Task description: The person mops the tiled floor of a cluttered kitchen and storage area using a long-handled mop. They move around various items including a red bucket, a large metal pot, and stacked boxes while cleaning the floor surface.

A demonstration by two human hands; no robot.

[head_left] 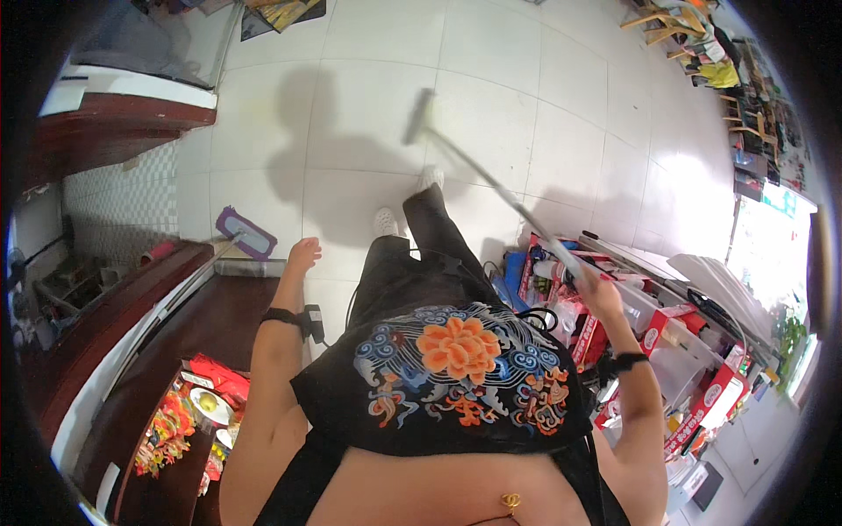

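Standing on a white tiled floor (561,131) between wooden counter (210,316) and cluttered shelves (702,351), right hand (598,294) clamped around a broom handle (500,188), left hand (303,256) hanging loose, fingers apart.

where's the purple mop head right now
In the head view the purple mop head lies flat on the white tiled floor at left, beside the dark wooden counter, just left of the empty left hand.
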